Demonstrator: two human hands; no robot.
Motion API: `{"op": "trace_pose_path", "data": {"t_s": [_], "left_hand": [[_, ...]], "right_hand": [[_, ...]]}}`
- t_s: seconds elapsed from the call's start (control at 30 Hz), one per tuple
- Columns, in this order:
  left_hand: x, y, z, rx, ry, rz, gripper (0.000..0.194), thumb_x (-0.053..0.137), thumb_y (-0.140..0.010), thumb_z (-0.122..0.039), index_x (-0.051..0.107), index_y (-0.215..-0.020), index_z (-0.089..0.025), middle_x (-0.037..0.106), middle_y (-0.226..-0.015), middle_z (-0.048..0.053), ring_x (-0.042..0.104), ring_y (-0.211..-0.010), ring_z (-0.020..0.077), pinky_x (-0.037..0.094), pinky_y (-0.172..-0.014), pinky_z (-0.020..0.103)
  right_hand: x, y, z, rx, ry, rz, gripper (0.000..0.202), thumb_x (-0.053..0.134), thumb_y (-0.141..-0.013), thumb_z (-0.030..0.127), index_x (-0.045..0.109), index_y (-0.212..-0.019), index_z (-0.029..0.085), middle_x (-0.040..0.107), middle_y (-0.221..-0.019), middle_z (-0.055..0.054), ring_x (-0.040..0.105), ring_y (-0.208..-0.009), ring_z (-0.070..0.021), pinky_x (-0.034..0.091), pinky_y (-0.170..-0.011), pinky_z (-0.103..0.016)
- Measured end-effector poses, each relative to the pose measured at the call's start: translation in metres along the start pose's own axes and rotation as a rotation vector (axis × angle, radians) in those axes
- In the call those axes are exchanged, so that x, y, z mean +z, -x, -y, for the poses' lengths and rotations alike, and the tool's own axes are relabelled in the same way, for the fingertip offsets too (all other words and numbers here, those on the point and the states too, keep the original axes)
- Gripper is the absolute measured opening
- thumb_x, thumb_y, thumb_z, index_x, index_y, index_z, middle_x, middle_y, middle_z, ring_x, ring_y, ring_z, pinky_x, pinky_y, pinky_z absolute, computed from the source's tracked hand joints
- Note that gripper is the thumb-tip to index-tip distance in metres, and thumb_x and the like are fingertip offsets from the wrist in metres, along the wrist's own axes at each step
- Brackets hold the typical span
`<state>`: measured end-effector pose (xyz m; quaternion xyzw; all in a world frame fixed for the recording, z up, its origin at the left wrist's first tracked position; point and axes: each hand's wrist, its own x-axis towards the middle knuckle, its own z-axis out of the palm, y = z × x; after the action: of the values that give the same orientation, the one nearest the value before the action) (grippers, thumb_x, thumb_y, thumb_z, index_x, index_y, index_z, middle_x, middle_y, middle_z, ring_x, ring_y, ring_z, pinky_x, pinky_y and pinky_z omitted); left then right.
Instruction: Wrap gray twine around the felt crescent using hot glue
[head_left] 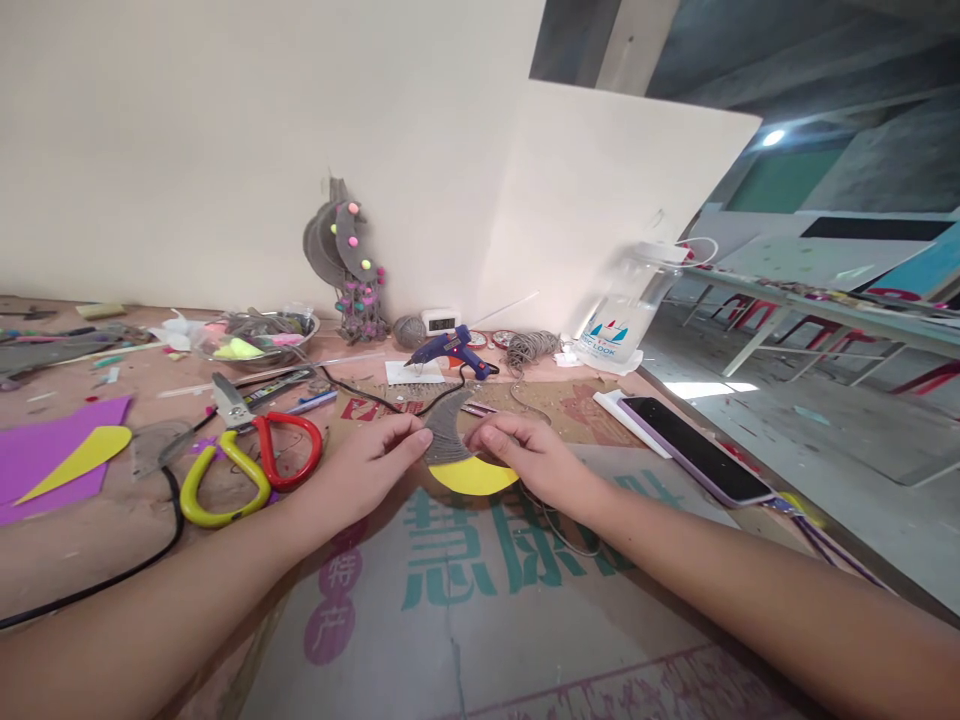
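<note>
A yellow crescent [474,476] is held over the cardboard sheet, its upper left part covered by rows of grey yarn [448,425]. My left hand [386,455] pinches the yarn-covered left edge between thumb and fingers. On the other side, my right hand [529,455] is closed at the crescent's right tip, with fingers curled near the yarn. A loose grey strand [562,535] hangs below my right hand onto the cardboard [480,640]. Behind the crescent lies a blue glue gun [450,347] on its stand.
Scissors [240,450] with red and yellow handles and purple paper [60,455] lie left. A phone [697,450] and a bottle [626,305] are at right. Behind are a yarn coil [532,348], a bowl [262,345] and a grey moon ornament [345,250].
</note>
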<state>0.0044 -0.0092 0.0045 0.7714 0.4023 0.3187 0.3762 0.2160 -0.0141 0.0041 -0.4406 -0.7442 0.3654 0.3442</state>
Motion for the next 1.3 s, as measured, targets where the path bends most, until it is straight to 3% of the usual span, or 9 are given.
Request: {"op": "trace_pose_path", "data": {"t_s": [0.1,0.23,0.43,0.53,0.67,0.87,1.03,1.2,1.3], "left_hand": [[-0.0002,0.0008,-0.0032,0.007,-0.102,0.023,0.029,0.037,-0.086,-0.038,0.050,-0.069,-0.018,0.050,-0.065,-0.003,0.049,-0.065,0.0136,0.038,-0.059,0.024],[-0.0001,0.0011,-0.0060,0.075,-0.200,0.061,0.031,0.037,-0.087,-0.037,0.047,-0.064,-0.018,0.048,-0.063,-0.003,0.048,-0.063,0.0131,0.036,-0.058,0.024],[0.0018,0.0008,-0.0037,0.082,-0.115,0.060,0.037,0.029,-0.090,-0.037,0.049,-0.067,-0.018,0.051,-0.066,-0.002,0.049,-0.065,0.0132,0.038,-0.060,0.024],[0.0034,0.0003,-0.0017,0.054,-0.134,0.055,0.033,0.037,-0.086,-0.042,0.053,-0.071,-0.019,0.052,-0.067,-0.002,0.050,-0.064,0.0134,0.037,-0.058,0.024],[0.0040,-0.0001,-0.0021,0.058,-0.236,0.054,0.027,0.047,-0.082,-0.041,0.055,-0.070,-0.019,0.053,-0.066,-0.003,0.049,-0.064,0.0135,0.036,-0.056,0.024],[0.0030,0.0006,-0.0049,0.097,-0.249,0.082,0.035,0.033,-0.088,-0.037,0.051,-0.065,-0.018,0.052,-0.066,-0.002,0.049,-0.064,0.0135,0.036,-0.059,0.025],[0.0065,0.0008,-0.0029,0.075,-0.317,0.044,0.029,0.050,-0.078,-0.044,0.049,-0.064,-0.019,0.047,-0.061,-0.003,0.045,-0.059,0.0128,0.032,-0.051,0.024],[0.0050,0.0023,-0.0073,0.132,-0.338,0.032,0.034,0.032,-0.089,-0.032,0.045,-0.061,-0.018,0.049,-0.062,-0.002,0.047,-0.061,0.0127,0.035,-0.058,0.025],[0.0051,0.0028,-0.0072,0.095,-0.311,-0.014,0.030,0.036,-0.088,-0.037,0.050,-0.069,-0.018,0.054,-0.068,-0.002,0.050,-0.065,0.0133,0.036,-0.059,0.025]], "right_hand": [[-0.0004,0.0001,0.0013,0.021,-0.018,-0.040,0.033,0.044,-0.086,0.043,0.062,-0.086,0.015,0.060,-0.088,-0.006,0.055,-0.080,-0.0147,0.044,-0.071,-0.026],[0.0029,-0.0007,0.0029,0.025,-0.029,-0.009,0.026,0.054,-0.080,0.039,0.062,-0.076,0.015,0.057,-0.077,-0.004,0.053,-0.072,-0.0132,0.044,-0.063,-0.024],[0.0071,-0.0013,0.0031,0.138,-0.150,-0.016,0.024,0.058,-0.076,0.039,0.059,-0.075,0.015,0.055,-0.068,-0.001,0.048,-0.058,-0.0093,0.039,-0.051,-0.021],[0.0072,-0.0010,0.0040,0.206,-0.230,-0.041,0.025,0.060,-0.073,0.041,0.057,-0.076,0.016,0.054,-0.064,0.001,0.045,-0.052,-0.0077,0.037,-0.048,-0.020],[0.0077,-0.0009,0.0048,0.179,-0.186,-0.046,0.024,0.060,-0.072,0.040,0.058,-0.075,0.016,0.052,-0.062,0.002,0.043,-0.050,-0.0068,0.035,-0.046,-0.020],[0.0087,-0.0008,0.0035,0.160,-0.169,-0.044,0.025,0.058,-0.074,0.041,0.058,-0.076,0.016,0.054,-0.064,0.002,0.043,-0.050,-0.0070,0.035,-0.047,-0.021],[0.0084,-0.0006,0.0029,0.094,-0.052,-0.056,0.024,0.056,-0.077,0.039,0.060,-0.079,0.016,0.059,-0.075,-0.002,0.051,-0.064,-0.0108,0.041,-0.058,-0.023],[0.0086,-0.0003,0.0018,0.096,-0.029,-0.057,0.025,0.054,-0.078,0.040,0.059,-0.079,0.016,0.056,-0.070,0.000,0.048,-0.057,-0.0090,0.039,-0.052,-0.021],[0.0086,-0.0001,0.0014,0.072,0.001,-0.050,0.024,0.052,-0.080,0.040,0.059,-0.080,0.017,0.057,-0.071,0.000,0.050,-0.060,-0.0098,0.041,-0.056,-0.022]]}}
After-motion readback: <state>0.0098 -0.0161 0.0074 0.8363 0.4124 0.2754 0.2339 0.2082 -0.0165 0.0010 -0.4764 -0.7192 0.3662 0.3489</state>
